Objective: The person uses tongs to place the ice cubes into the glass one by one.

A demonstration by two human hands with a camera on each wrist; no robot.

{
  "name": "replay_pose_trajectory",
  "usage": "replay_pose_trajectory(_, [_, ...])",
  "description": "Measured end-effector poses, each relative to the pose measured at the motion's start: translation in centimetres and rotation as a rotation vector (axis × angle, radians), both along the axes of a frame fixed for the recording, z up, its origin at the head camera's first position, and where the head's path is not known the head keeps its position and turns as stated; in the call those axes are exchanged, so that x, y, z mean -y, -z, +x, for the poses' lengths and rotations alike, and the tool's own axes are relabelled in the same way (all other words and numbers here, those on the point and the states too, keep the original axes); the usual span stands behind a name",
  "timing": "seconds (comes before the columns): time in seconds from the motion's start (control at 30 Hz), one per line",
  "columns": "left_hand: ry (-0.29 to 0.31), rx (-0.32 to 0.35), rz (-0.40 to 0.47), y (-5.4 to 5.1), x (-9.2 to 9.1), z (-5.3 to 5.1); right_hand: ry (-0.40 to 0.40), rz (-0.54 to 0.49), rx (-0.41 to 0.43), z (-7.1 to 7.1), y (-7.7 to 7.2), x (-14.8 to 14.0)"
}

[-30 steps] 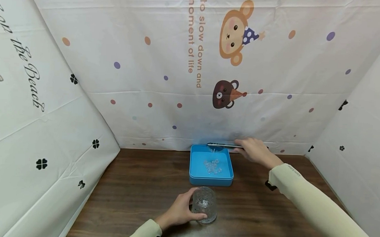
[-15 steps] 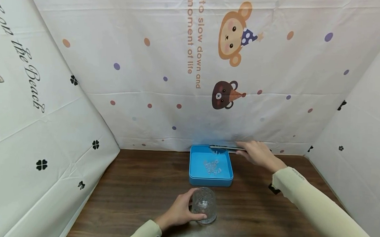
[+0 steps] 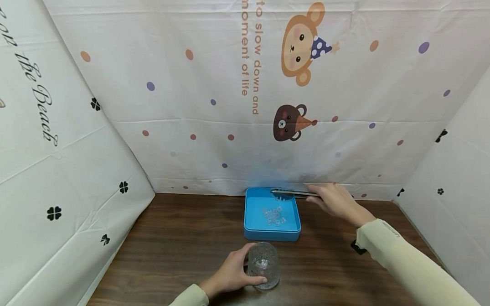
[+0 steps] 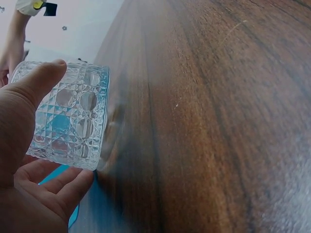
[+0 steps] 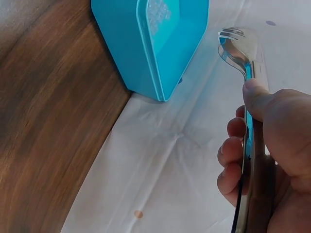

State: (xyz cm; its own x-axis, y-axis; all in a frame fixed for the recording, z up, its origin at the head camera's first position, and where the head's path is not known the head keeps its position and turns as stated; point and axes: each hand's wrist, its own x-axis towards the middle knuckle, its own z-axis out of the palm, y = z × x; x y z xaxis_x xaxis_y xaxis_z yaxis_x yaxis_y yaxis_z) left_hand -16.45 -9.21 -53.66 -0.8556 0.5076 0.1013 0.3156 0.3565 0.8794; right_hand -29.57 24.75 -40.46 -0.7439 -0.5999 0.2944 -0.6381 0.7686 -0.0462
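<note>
My left hand (image 3: 233, 270) grips a clear, cut-pattern drinking glass (image 3: 264, 265), thumb on one side and fingers on the other. The glass stands upright on the wooden table; in the left wrist view its glass wall (image 4: 73, 116) shows between thumb and fingers. In my right hand (image 3: 335, 201) are metal tongs (image 3: 292, 192), their toothed end (image 5: 238, 43) seen in the right wrist view. That end is over the back right part of a shallow blue tray (image 3: 272, 235). Small clear pieces (image 3: 273, 216) lie heaped in the tray. Whether the tongs hold a piece cannot be made out.
A printed white cloth (image 3: 212, 156) hangs close behind the tray, with more cloth at both sides. Dark wooden table (image 3: 183, 241) extends left and right of the tray and glass.
My right hand and the tongs have shifted slightly right and a little lower in the head view. The left hand and glass have stayed in place.
</note>
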Motion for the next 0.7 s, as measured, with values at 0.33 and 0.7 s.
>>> replay_pose_trajectory(0.33, [0.001,-0.002,-0.005,0.0,0.0,0.0,-0.038,-0.025,0.000,1.9,-0.4,-0.1])
replay_pose_trajectory(0.7, [0.004,-0.023,0.006,0.1,0.1,-0.1,-0.081,-0.042,-0.009,5.2,-0.8,0.5])
